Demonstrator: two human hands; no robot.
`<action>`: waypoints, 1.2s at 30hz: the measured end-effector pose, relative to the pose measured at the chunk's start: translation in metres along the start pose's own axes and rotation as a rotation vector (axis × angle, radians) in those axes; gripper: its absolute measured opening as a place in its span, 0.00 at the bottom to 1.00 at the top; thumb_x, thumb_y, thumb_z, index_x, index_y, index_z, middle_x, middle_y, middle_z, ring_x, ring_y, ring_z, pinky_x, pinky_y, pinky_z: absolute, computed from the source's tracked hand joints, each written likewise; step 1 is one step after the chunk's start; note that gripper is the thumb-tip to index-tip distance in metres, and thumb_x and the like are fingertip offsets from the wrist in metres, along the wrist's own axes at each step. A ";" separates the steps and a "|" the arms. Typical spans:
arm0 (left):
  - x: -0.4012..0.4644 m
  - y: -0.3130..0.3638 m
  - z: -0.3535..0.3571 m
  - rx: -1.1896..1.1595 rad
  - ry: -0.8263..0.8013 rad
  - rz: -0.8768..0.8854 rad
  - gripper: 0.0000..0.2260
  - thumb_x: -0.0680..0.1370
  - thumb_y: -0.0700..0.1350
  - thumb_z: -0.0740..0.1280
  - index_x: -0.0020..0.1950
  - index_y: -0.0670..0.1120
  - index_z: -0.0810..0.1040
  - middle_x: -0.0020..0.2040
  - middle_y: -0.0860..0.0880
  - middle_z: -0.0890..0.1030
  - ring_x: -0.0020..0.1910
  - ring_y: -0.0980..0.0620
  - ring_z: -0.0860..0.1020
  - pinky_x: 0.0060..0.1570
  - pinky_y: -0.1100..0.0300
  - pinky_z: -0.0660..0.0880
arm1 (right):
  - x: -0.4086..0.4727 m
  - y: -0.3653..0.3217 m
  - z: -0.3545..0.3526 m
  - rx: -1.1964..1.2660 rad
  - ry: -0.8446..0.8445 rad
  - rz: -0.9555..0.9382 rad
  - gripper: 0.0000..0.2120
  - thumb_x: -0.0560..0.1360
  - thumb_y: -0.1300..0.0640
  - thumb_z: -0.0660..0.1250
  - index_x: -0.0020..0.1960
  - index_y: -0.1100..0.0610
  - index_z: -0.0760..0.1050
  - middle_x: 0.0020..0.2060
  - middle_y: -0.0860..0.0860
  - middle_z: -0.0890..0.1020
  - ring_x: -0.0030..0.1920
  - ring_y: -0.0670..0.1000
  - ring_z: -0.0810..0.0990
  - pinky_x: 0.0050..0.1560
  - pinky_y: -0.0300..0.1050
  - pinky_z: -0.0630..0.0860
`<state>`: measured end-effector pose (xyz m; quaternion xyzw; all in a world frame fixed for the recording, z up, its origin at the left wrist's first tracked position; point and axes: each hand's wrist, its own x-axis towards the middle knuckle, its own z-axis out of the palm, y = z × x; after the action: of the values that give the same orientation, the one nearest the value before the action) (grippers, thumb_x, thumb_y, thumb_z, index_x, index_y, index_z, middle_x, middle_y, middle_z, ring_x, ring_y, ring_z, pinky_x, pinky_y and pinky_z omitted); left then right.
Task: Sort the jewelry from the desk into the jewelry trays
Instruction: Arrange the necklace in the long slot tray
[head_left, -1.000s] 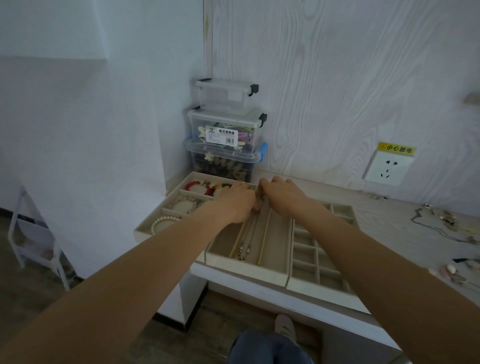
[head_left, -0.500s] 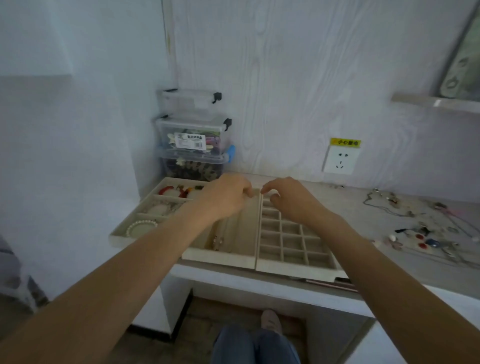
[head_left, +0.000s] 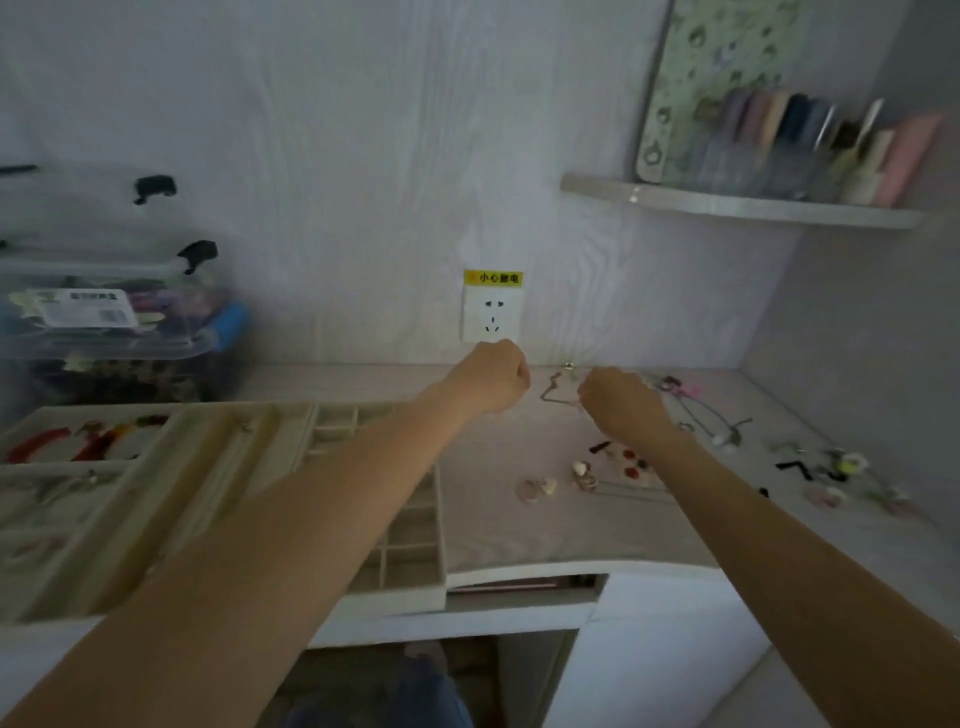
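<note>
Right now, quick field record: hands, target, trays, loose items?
left hand: curled, over the desk below the wall socket
right hand: curled, beside a thin chain
grasp: cannot tell for either hand
jewelry trays: left end of desk
loose jewelry: scattered right of the trays

Person's body, head view: two bare arms, legs at the bottom edge.
Left hand (head_left: 491, 376) and right hand (head_left: 621, 402) carry no gloves, rings, watch or bracelets that can be made out. Both forearms are uncovered, no sleeves showing. Blue denim trousers (head_left: 379, 696) show low in the frame, blurred; one light shoe (head_left: 423, 652) just above them.
</note>
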<state>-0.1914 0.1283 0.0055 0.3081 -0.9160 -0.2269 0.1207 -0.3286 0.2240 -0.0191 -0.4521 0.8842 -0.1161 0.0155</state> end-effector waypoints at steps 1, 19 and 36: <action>0.012 0.003 0.007 0.021 -0.036 0.004 0.12 0.80 0.40 0.58 0.58 0.39 0.79 0.58 0.41 0.79 0.55 0.44 0.78 0.55 0.56 0.75 | 0.009 0.011 0.001 -0.020 0.000 0.027 0.12 0.80 0.60 0.54 0.54 0.60 0.76 0.54 0.58 0.79 0.53 0.58 0.78 0.50 0.47 0.72; 0.103 0.012 0.073 0.168 -0.192 0.067 0.12 0.81 0.40 0.55 0.58 0.39 0.74 0.58 0.41 0.72 0.60 0.42 0.69 0.58 0.54 0.68 | 0.076 0.068 0.014 -0.066 -0.228 -0.007 0.17 0.78 0.68 0.55 0.33 0.57 0.67 0.32 0.51 0.69 0.29 0.45 0.63 0.25 0.34 0.59; 0.041 0.002 -0.032 -0.272 0.226 0.104 0.07 0.75 0.46 0.69 0.46 0.43 0.82 0.33 0.56 0.73 0.33 0.60 0.69 0.31 0.72 0.63 | 0.025 0.030 -0.037 1.373 -0.136 0.022 0.04 0.77 0.63 0.64 0.46 0.62 0.76 0.34 0.53 0.76 0.32 0.47 0.73 0.38 0.39 0.79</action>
<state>-0.2128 0.0930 0.0377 0.2645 -0.8722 -0.3060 0.2751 -0.3718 0.2281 0.0126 -0.3373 0.6119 -0.6212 0.3549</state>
